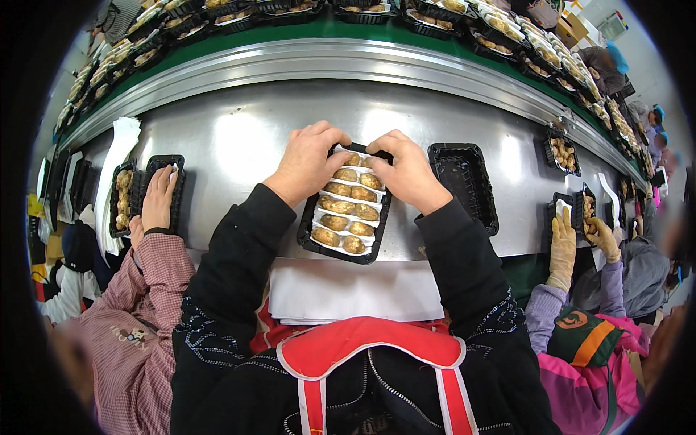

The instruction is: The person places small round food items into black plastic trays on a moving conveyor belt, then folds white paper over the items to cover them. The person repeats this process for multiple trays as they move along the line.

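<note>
A black plastic tray (337,253) lies tilted slightly on the metal table before me. In it sit short rows of brown, mottled oval pieces (338,206) that look like mushrooms, with white paper strips (334,230) between the rows. My left hand (309,161) is closed at the tray's far left corner, its thumb inside by the paper. At the far right corner my right hand (409,171) is closed too, with the thumb over the top row and the fingers curled at the rim. The fingertips partly hide that end.
An empty black tray (464,190) stands to my right. White sheets (355,290) are stacked at the table's near edge. Co-workers handle trays on both sides: a bare hand (158,199) at left, gloved hands (563,250) at right. Filled trays (435,20) line the green belt beyond.
</note>
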A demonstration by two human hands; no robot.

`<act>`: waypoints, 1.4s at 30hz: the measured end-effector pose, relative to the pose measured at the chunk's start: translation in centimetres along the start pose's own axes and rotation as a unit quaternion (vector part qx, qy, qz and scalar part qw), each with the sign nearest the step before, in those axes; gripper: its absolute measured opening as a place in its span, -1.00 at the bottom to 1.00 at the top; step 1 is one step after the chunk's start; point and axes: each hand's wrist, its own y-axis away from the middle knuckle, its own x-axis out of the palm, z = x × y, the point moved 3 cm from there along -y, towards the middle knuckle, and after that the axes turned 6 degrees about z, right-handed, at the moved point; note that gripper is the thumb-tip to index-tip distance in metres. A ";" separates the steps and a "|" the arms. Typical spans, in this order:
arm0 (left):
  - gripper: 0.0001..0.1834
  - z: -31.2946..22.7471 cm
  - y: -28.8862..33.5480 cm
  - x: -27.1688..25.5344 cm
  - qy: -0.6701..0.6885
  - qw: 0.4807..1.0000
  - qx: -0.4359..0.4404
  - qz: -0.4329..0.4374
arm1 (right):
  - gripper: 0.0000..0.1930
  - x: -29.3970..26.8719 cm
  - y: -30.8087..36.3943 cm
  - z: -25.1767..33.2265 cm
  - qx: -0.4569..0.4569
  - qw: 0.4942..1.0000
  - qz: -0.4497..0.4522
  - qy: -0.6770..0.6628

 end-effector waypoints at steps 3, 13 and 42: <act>-0.84 0.1 0.0 0.1 -0.001 1.000 -0.001 -0.001 | -0.83 -0.1 0.1 0.4 0.004 1.000 -0.016 -0.002; -0.84 -0.3 0.3 -0.2 0.034 0.999 0.004 -0.012 | -0.80 -0.3 0.5 0.0 -0.010 0.999 -0.043 -0.011; -0.92 -0.3 -0.2 -1.2 -0.142 0.989 -0.020 0.035 | -0.84 0.9 0.9 -0.1 -0.037 0.992 -0.039 0.118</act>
